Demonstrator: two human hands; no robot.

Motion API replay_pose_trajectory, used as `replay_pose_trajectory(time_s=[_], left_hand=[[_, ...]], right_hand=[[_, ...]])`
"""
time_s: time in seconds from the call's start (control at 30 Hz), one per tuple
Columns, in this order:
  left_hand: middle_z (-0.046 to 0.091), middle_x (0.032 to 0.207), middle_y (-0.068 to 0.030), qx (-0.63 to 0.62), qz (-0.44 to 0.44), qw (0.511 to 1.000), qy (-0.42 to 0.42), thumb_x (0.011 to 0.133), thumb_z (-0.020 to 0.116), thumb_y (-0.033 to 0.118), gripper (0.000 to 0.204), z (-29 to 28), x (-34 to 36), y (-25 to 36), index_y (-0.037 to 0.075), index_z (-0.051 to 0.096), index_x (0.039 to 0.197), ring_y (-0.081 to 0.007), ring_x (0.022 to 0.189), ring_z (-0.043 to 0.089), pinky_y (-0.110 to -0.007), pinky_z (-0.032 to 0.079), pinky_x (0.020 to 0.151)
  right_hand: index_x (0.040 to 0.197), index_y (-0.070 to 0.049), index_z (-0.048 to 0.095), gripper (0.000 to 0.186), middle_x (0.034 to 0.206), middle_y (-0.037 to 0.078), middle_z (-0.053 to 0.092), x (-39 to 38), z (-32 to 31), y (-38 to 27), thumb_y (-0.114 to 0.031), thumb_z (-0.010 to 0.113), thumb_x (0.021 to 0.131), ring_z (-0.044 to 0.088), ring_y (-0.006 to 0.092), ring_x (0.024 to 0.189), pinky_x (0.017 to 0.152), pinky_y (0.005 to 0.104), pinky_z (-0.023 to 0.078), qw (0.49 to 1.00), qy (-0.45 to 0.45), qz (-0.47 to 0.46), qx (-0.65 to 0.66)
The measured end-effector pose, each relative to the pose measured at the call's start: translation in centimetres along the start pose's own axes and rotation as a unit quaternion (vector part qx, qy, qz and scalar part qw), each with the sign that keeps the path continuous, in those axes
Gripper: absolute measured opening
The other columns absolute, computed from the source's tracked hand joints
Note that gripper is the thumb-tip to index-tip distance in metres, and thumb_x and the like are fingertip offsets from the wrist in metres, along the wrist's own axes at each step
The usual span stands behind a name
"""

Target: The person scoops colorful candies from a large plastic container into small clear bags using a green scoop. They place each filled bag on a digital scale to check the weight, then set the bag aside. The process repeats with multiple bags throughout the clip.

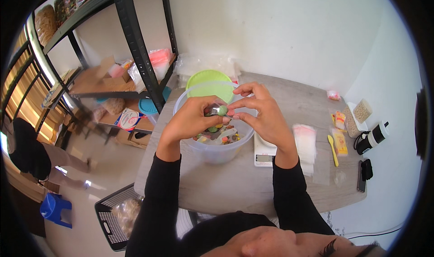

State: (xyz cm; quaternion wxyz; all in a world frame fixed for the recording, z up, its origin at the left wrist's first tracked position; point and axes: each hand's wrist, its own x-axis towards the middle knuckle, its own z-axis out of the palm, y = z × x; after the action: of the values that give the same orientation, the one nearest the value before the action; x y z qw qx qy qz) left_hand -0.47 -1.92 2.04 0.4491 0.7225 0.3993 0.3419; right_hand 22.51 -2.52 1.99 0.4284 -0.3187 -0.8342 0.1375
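Observation:
Over a translucent round tub, both my hands are raised and brought close together. My left hand is closed around a small clear plastic bag with colourful pieces in it, a green one among them. The thumb and index finger of my right hand pinch at the bag's edge beside a reddish piece; its other fingers are raised. Exactly what those fingertips grip is partly hidden. Below, mixed colourful pieces, which look like sweets, and a clear scoop-like piece lie in the tub.
A white digital scale stands right of the tub, beside clear bags and a yellow spoon. Behind the tub is a lime-green lid. A black shelf post rises at left; a black basket is on the floor.

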Motion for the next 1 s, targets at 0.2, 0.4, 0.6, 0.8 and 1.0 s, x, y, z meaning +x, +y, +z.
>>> replay_pose_trajectory(time_s=[0.2, 0.4, 0.6, 0.8, 1.0], left_hand=[[0.071, 0.084, -0.0010, -0.010, 0.002, 1.000, -0.016, 0.088, 0.082, 0.011, 0.028, -0.2, -0.1, 0.1, 0.001, 0.070, 0.110, -0.0065, 0.076, 0.065, -0.024, 0.052, 0.063], [0.067, 0.084, 0.0008, 0.086, 0.067, 0.994, 0.003, 0.084, 0.086, 0.013, 0.033, -0.5, 0.1, -0.5, 0.002, 0.070, 0.110, -0.0051, 0.074, 0.061, -0.023, 0.048, 0.060], [0.068, 0.087, -0.0009, 0.024, 0.072, 0.997, 0.015, 0.087, 0.085, 0.018, 0.031, -0.4, 0.2, -0.7, 0.002, 0.069, 0.109, -0.0060, 0.075, 0.061, -0.023, 0.049, 0.063], [0.068, 0.085, -0.0007, 0.024, 0.068, 0.997, 0.021, 0.092, 0.080, 0.021, 0.028, -0.3, 0.3, -0.8, 0.002, 0.070, 0.110, -0.0052, 0.075, 0.061, -0.024, 0.050, 0.064], [0.066, 0.076, 0.0000, 0.031, 0.087, 0.996, 0.016, 0.096, 0.074, 0.023, 0.026, -0.4, -0.2, 0.0, 0.004, 0.070, 0.112, -0.0027, 0.066, 0.055, -0.023, 0.042, 0.056]], right_hand=[[0.099, -0.008, 0.078, 0.015, 0.120, 0.009, 0.062, 0.3, -0.1, 0.0, -0.004, 0.076, 0.085, 0.060, 0.0255, 0.113, 0.095, 0.0372, 0.050, 1.000, 0.016, -0.015, -0.021], [0.099, -0.004, 0.077, 0.011, 0.115, 0.009, 0.064, 0.3, -0.2, 0.0, -0.002, 0.074, 0.088, 0.063, 0.0241, 0.109, 0.095, 0.0357, 0.050, 0.992, 0.110, 0.043, 0.041], [0.102, -0.004, 0.076, 0.012, 0.115, 0.008, 0.066, 0.4, 0.0, 0.1, -0.007, 0.074, 0.091, 0.063, 0.0207, 0.105, 0.092, 0.0329, 0.048, 0.993, 0.108, 0.051, -0.002], [0.104, -0.003, 0.075, 0.016, 0.103, 0.007, 0.068, 0.1, 0.3, -0.7, -0.014, 0.075, 0.092, 0.063, 0.0195, 0.096, 0.084, 0.0320, 0.048, 0.992, 0.026, 0.097, 0.078], [0.103, -0.002, 0.075, 0.013, 0.092, 0.005, 0.068, 0.3, 0.9, -0.9, -0.006, 0.074, 0.091, 0.059, 0.0129, 0.081, 0.075, 0.0280, 0.046, 0.989, 0.037, 0.110, 0.091]])
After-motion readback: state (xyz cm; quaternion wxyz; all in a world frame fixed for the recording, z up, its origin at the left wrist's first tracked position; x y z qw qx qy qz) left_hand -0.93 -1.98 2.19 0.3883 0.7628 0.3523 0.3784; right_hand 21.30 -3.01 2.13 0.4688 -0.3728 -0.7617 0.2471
